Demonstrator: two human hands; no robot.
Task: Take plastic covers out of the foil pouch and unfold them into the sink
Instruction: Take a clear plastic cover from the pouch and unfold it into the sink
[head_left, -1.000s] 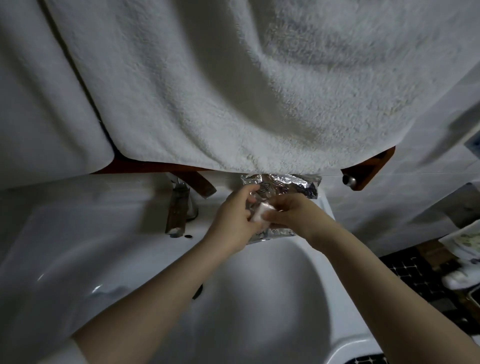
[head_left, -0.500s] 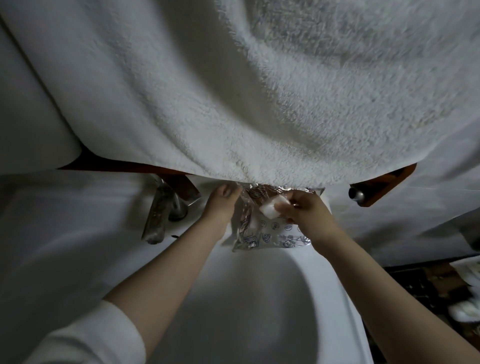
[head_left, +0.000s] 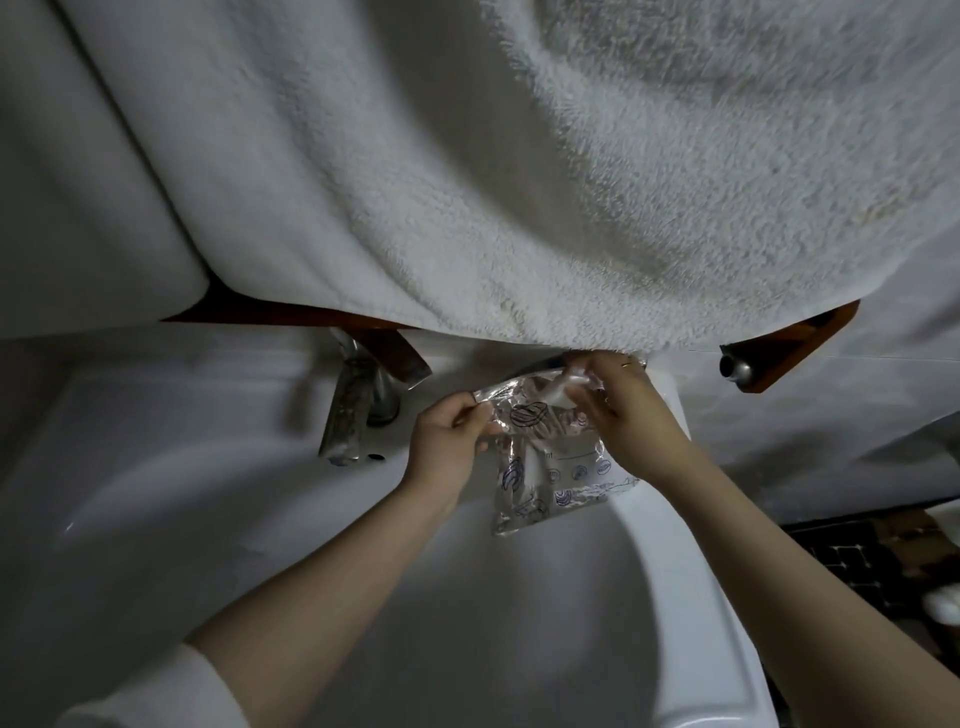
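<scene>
Above you a thick white towel (head_left: 571, 182) drapes over a brown wooden shelf (head_left: 795, 345), with a worn metal faucet (head_left: 353, 410) just below the towel's lower edge.

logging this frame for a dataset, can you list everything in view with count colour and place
foil pouch: one, silver with dark printed drawings, held over the sink's back edge
plastic cover: one, whitish, at the pouch mouth
sink: one, white, fills the lower frame
tap: one, metal, at the sink's back, left of the hands
towel: one, white, hanging above
wooden rail: one, brown, under the towel
left hand: pinches the pouch's upper left edge
right hand: grips the cover at the pouch mouth
</scene>
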